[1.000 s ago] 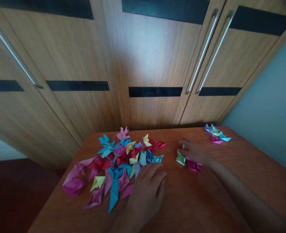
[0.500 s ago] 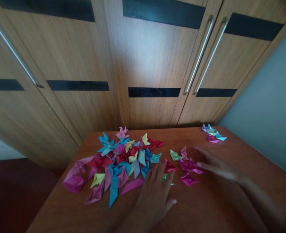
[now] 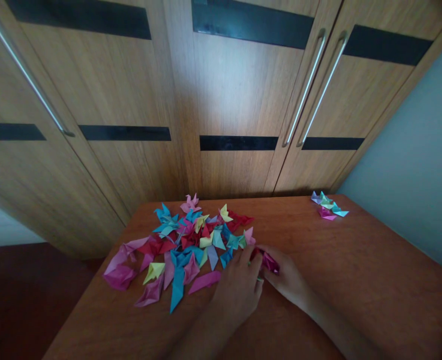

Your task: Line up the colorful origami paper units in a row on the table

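My left hand (image 3: 239, 285) lies over the right edge of a pile of folded paper pieces (image 3: 185, 255), its fingers bent and close together. A sliver of green folded paper (image 3: 260, 279) shows by its thumb; the rest under the palm is hidden. My right hand (image 3: 288, 281) meets it from the right, fingers curled around magenta paper boats (image 3: 270, 263). A pink folded piece (image 3: 249, 236) and a teal one (image 3: 234, 242) lie just beyond the fingertips. Blue, red, yellow, pink and lilac pieces make up the pile.
The brown wooden table (image 3: 341, 280) carries a small group of paper boats (image 3: 328, 205) at its far right corner. Behind it stands a wooden wardrobe (image 3: 236, 95) with dark bands and long metal handles (image 3: 324, 87). A pale wall (image 3: 423, 165) rises on the right.
My right hand has swept left, bringing the magenta, pink and green pieces against my left hand and the pile. The left hand's fingers have bent in. The view has shifted slightly.
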Demonstrator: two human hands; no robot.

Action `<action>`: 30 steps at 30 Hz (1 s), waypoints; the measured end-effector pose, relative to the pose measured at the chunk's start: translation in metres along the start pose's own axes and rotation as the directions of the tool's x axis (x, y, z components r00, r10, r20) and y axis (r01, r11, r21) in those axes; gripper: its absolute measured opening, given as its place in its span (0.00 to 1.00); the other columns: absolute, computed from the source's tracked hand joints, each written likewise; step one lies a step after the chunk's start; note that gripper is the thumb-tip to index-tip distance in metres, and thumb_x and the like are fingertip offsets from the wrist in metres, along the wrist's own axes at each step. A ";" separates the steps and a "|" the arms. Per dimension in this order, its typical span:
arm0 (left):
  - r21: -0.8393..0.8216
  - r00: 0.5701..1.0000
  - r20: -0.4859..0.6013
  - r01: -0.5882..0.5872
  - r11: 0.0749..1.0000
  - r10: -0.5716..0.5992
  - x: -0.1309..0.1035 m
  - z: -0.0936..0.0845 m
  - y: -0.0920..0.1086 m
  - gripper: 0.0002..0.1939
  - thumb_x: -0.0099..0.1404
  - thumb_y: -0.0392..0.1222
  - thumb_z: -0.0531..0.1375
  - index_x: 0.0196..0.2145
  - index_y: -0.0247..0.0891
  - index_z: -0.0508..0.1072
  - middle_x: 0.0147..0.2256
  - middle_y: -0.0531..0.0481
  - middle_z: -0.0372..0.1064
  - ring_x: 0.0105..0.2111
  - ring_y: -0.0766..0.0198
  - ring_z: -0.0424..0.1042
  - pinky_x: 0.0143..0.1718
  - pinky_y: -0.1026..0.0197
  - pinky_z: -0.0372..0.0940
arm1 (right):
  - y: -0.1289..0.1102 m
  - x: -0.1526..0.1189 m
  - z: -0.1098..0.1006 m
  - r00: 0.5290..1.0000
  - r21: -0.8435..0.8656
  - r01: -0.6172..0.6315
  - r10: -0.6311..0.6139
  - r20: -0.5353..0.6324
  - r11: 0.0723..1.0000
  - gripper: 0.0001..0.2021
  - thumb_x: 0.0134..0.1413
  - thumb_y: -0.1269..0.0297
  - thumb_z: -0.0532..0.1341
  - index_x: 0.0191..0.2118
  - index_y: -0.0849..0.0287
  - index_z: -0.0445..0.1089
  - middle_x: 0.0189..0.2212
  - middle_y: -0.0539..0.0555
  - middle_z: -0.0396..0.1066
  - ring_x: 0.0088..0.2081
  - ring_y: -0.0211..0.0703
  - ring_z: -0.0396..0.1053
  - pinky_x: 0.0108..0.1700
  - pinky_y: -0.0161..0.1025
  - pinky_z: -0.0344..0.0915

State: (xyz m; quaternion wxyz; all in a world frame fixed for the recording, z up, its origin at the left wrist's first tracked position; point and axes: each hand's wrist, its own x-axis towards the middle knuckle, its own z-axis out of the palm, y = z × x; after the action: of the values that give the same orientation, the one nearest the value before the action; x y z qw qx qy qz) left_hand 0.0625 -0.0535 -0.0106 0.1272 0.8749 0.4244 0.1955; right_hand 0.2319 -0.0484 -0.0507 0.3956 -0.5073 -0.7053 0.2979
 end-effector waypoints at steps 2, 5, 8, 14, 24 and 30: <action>-0.002 0.998 -0.058 0.010 1.000 -0.011 -0.004 -0.012 -0.004 0.26 0.58 0.33 0.58 0.55 0.41 0.61 0.60 0.42 0.53 0.57 0.51 0.59 0.56 0.49 0.60 | -0.015 0.007 0.011 0.998 0.139 -0.039 0.044 -0.039 0.989 0.21 0.51 0.69 0.57 0.53 0.53 0.65 0.49 0.56 0.69 0.48 0.48 0.68 0.52 0.48 0.64; 0.003 0.986 -0.165 0.021 1.000 -0.020 -0.013 -0.035 -0.015 0.25 0.60 0.33 0.55 0.55 0.42 0.61 0.61 0.44 0.53 0.58 0.53 0.58 0.57 0.49 0.59 | -0.038 0.024 0.028 0.995 0.291 -0.025 0.053 -0.089 0.956 0.20 0.51 0.69 0.58 0.51 0.54 0.65 0.48 0.55 0.70 0.48 0.47 0.68 0.52 0.46 0.64; 0.012 0.960 -0.272 0.066 0.998 -0.060 -0.028 -0.057 -0.034 0.23 0.61 0.34 0.54 0.55 0.43 0.62 0.59 0.45 0.55 0.57 0.54 0.59 0.57 0.49 0.59 | -0.063 0.043 0.048 0.998 0.372 0.033 -0.008 -0.068 0.928 0.19 0.51 0.68 0.59 0.50 0.53 0.66 0.47 0.53 0.70 0.47 0.45 0.68 0.50 0.44 0.64; 0.069 0.887 -0.440 0.188 0.980 -0.139 -0.057 -0.077 -0.079 0.21 0.62 0.39 0.55 0.54 0.39 0.63 0.54 0.41 0.61 0.54 0.50 0.62 0.53 0.45 0.62 | -0.091 0.070 0.076 0.991 0.269 0.130 -0.130 -0.015 0.954 0.19 0.51 0.70 0.60 0.50 0.52 0.65 0.46 0.51 0.70 0.48 0.44 0.67 0.52 0.44 0.63; 0.140 0.933 -0.359 0.081 0.987 -0.026 -0.044 -0.068 -0.067 0.24 0.62 0.40 0.55 0.56 0.43 0.61 0.56 0.42 0.59 0.56 0.48 0.59 0.54 0.42 0.59 | -0.009 0.063 -0.026 0.972 -0.026 0.107 -0.110 -0.209 0.994 0.17 0.56 0.61 0.57 0.52 0.52 0.64 0.49 0.54 0.69 0.49 0.45 0.68 0.54 0.47 0.63; 0.124 0.952 -0.306 0.018 0.992 0.021 -0.038 -0.058 -0.063 0.22 0.63 0.39 0.55 0.56 0.42 0.62 0.55 0.43 0.61 0.55 0.52 0.61 0.54 0.46 0.61 | 0.105 0.072 -0.172 0.905 -0.646 -0.186 -0.126 -0.406 0.740 0.20 0.53 0.55 0.56 0.50 0.58 0.67 0.49 0.61 0.68 0.54 0.55 0.62 0.54 0.54 0.59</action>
State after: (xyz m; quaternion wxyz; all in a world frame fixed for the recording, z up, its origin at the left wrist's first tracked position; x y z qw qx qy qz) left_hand -0.0287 -0.0418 0.0072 0.0043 0.8407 0.4496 0.3019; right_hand 0.4178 0.0559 -0.0303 0.3245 -0.6789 -0.6528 -0.0873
